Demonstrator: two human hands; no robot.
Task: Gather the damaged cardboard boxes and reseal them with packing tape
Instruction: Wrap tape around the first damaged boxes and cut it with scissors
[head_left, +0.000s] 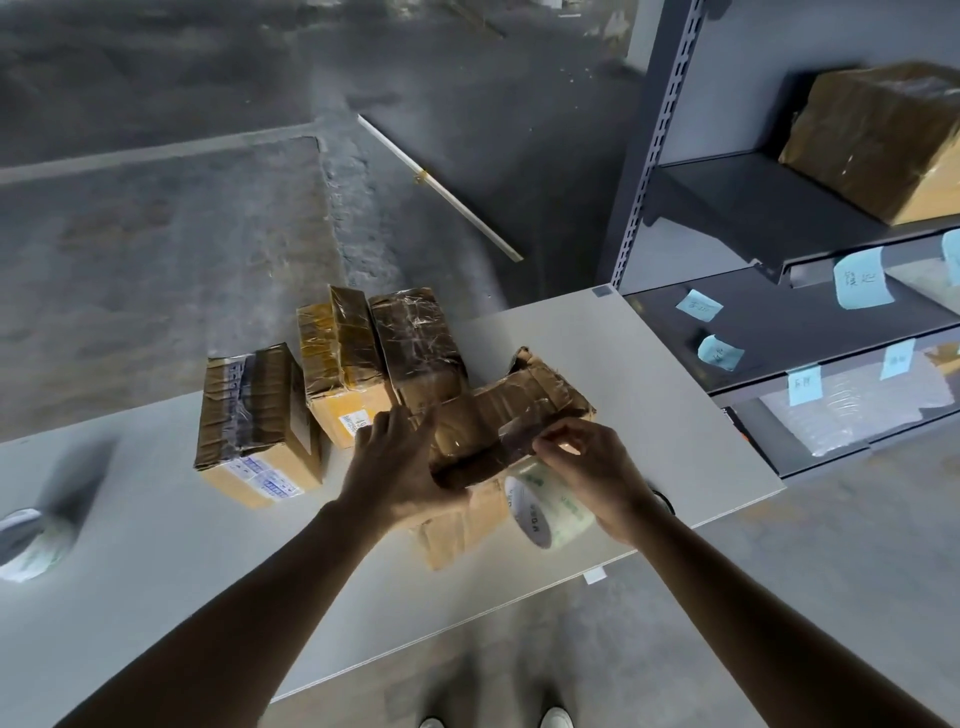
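Left hand (400, 467) fingers clamped on near box (519, 405); right hand (587, 467) fingers pinch tape (517, 441) above roll (545, 512). I fear slack strip folds, sticks to itself, leaving seam open

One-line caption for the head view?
Left hand grips a crumpled cardboard box while the right hand pinches packing tape from its roll; three taped boxes behind.
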